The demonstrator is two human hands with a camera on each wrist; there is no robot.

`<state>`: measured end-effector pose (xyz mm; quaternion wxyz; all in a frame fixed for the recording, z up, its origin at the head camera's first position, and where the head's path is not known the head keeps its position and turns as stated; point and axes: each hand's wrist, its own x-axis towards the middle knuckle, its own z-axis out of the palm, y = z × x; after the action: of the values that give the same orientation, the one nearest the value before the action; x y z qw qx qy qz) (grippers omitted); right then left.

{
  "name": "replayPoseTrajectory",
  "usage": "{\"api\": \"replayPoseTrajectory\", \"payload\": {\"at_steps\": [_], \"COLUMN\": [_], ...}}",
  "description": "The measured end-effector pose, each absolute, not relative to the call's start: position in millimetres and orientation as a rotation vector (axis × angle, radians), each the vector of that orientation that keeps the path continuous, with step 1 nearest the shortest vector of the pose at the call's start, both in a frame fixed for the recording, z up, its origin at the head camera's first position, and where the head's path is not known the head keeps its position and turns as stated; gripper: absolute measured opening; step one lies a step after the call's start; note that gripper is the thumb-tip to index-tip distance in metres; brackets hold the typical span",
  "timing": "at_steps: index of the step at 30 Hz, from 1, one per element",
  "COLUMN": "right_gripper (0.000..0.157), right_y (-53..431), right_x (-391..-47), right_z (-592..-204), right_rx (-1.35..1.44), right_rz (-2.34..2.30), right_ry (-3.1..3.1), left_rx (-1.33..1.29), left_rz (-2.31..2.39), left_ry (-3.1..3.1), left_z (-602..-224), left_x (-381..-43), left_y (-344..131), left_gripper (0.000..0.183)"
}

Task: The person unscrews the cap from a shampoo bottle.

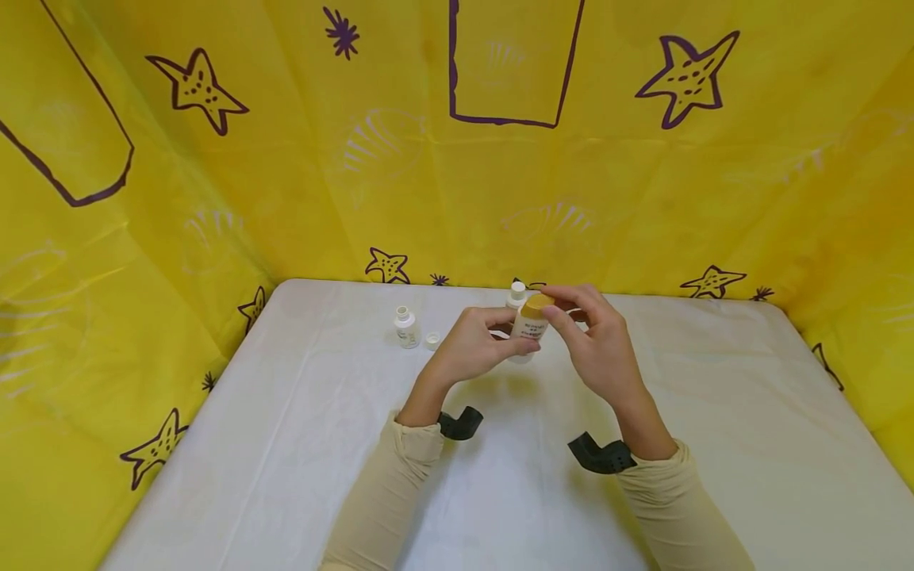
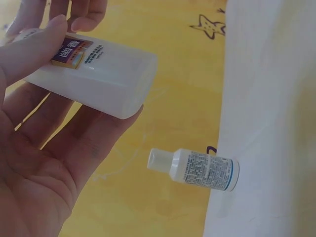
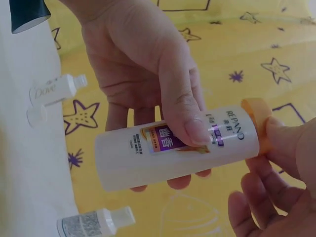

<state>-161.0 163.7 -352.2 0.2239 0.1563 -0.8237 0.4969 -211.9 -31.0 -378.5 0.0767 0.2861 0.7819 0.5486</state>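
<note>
A white, translucent bottle with printed labels [image 3: 118, 160] is held tilted above the table. My left hand [image 1: 471, 339] grips its body, thumb across the label and fingers round the far side. At the upper end, my right hand [image 1: 598, 349] pinches the orange cap [image 3: 256, 112] between thumb and fingers. The cap sits on the bottle's top. In the left wrist view the bottle's base [image 2: 140, 84] points away from the palm, and the cap end is out of that frame.
Behind the hands stands a small white bottle with a white cap [image 2: 206, 170]. To the left, a Dove bottle [image 1: 407, 328] stands with its narrow neck uncovered, a loose white cap [image 1: 432, 341] beside it. Yellow patterned cloth [image 1: 457, 198] rises around the white table [image 1: 286, 444].
</note>
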Motion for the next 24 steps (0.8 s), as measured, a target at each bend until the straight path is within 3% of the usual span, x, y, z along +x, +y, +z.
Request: {"api": "replayPoseTrajectory", "payload": {"at_steps": [11, 24], "right_gripper": [0.04, 0.041], "right_y": [159.8, 156.5], "right_x": [-160.6, -159.2], "right_z": [-352.9, -355.1], "right_rx": [0.376, 0.43], "right_rz": [1.396, 1.327], "right_ry": [-2.275, -2.261], "left_rx": [0.868, 0.909], "left_rz": [1.675, 1.626], "left_ry": [2.329, 2.351], "left_z": [-380.5, -382.3], "left_x": [-213.0, -212.0], "left_y": [-30.6, -28.1], "left_gripper": [0.021, 0.026]}}
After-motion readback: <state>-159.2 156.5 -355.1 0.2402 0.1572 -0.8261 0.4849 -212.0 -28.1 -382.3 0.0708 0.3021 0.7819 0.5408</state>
